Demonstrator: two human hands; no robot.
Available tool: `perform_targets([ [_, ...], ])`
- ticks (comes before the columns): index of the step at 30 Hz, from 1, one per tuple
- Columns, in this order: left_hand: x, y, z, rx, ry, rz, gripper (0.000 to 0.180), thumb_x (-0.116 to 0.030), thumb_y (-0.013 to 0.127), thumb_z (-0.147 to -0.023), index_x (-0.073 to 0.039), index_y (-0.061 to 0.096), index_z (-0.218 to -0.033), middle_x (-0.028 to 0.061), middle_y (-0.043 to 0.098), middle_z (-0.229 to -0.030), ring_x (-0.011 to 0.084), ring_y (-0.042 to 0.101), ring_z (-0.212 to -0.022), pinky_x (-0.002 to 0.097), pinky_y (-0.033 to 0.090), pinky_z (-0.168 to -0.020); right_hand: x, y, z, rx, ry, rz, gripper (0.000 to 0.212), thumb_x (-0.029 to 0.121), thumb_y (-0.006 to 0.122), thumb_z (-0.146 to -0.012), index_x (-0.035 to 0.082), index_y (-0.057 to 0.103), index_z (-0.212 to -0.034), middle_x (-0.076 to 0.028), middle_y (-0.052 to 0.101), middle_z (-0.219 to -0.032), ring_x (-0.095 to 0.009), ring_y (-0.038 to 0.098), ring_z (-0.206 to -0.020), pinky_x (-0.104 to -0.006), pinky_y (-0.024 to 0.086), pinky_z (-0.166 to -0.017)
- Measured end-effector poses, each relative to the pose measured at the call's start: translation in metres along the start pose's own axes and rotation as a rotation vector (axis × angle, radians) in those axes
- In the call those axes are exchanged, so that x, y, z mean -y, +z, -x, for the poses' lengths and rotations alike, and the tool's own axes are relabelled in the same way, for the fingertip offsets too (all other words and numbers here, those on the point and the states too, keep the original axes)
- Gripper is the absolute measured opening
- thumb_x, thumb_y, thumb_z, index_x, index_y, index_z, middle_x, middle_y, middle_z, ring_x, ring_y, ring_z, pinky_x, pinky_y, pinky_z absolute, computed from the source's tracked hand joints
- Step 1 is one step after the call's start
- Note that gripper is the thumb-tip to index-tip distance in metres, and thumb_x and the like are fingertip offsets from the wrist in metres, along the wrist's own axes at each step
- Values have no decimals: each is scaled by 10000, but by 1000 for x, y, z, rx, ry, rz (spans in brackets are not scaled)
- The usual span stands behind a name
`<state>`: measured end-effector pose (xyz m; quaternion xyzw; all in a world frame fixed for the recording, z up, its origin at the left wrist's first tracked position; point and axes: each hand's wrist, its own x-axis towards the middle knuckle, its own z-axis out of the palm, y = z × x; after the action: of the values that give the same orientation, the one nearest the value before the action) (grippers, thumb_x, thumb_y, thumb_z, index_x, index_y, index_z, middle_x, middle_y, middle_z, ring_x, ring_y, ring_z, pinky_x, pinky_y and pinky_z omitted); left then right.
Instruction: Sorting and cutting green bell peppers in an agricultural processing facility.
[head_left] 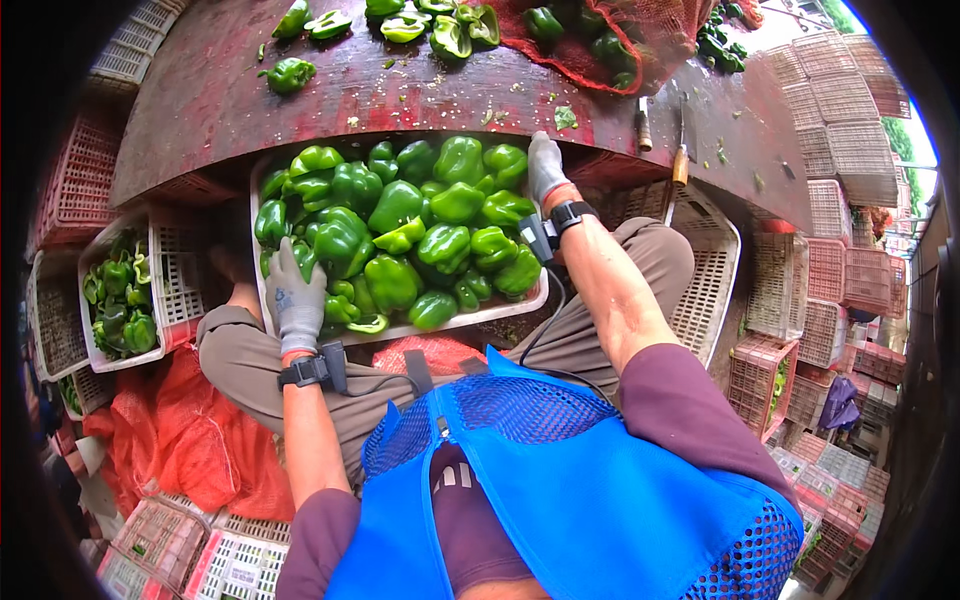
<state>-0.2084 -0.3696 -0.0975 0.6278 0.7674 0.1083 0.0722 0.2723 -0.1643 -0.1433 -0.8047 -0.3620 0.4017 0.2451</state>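
A white plastic crate heaped with green bell peppers stands between my legs, against the table's near edge. My left hand, in a grey glove, reaches into its left side. Thumb and fingers are around a green bell pepper there, partly covered by the hand. At the crate's far right corner is my right hand, gloved too, beside the rim and close under the table edge. Its fingers point away from me, and their grip is partly hidden. Some peppers in the crate look cut or split.
On the red-stained table lie cut peppers, a red mesh sack of peppers and two knives. A smaller pepper crate stands left, above a red mesh bag. Another white crate is behind my right knee; stacked crates line the right.
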Motion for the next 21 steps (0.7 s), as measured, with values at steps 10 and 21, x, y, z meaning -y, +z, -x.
perform_targets([
  [10, 4, 6, -32, 19, 17, 88, 859, -273, 844, -938, -73, 506, -1703, 275, 591, -1620, 498, 670, -1353, 567, 576, -1113, 39, 60, -16, -44, -149, 505, 683, 491, 439, -1114, -67, 822, -1207, -421, 751, -1275, -555, 720, -1299, -625, 536, -1127],
  [21, -17, -36, -74, -106, 272, 60, 721, -432, 885, -916, -110, 664, -1523, 178, 700, -1395, 404, 676, -1236, 552, 531, -1059, -19, 101, -79, 133, -243, 989, 454, 330, 495, -1165, 87, 876, -1207, -206, 851, -1297, -394, 812, -1230, -519, 623, -979],
])
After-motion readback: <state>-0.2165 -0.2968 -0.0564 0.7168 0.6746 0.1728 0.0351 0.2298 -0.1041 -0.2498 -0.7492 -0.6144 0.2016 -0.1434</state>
